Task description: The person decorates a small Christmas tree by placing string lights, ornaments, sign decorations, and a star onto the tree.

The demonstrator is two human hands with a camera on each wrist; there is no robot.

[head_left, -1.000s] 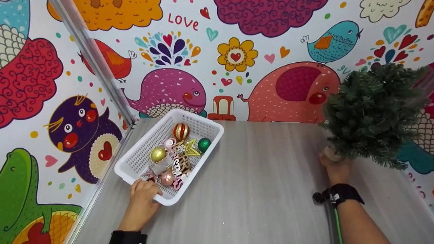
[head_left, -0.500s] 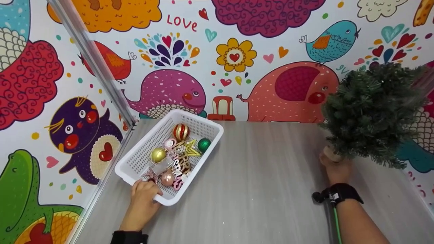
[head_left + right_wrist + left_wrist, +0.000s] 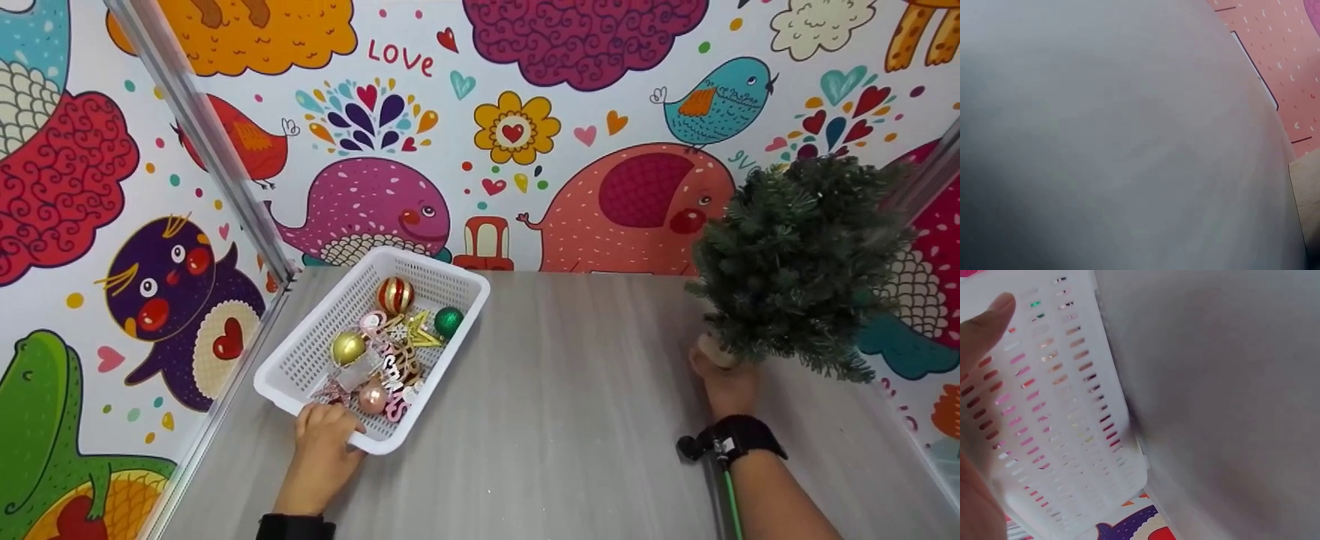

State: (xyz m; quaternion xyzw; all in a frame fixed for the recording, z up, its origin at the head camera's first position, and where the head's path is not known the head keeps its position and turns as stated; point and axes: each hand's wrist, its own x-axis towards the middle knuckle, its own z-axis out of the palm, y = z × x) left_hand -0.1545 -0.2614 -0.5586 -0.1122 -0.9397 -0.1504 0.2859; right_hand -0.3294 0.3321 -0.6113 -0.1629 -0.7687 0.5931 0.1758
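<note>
A white plastic basket (image 3: 300,352) with slotted walls stands on the left of the table, holding Christmas ornaments. Among them are a gold ball (image 3: 348,348), a striped red and gold ball (image 3: 395,295), a green glitter ball (image 3: 448,322), a pink ball (image 3: 373,399) and a yellow star (image 3: 424,330). My left hand (image 3: 324,450) grips its near rim; in the left wrist view the thumb (image 3: 985,332) lies along the outer wall. On the right, my right hand (image 3: 727,382) holds the pale base (image 3: 716,351) of a small green Christmas tree (image 3: 802,262). Branches hide part of this grip.
The grey table (image 3: 555,405) spreads between basket and tree. Behind stands a wall with cartoon animals (image 3: 637,217); a side wall (image 3: 172,300) runs close on the left, joined by a metal corner strip (image 3: 202,135). A green cable (image 3: 733,502) trails from the right wristband.
The head view has shifted slightly, so the tree and right hand appear a little further left in the picture. Both hands keep their holds, and the basket has barely moved.
</note>
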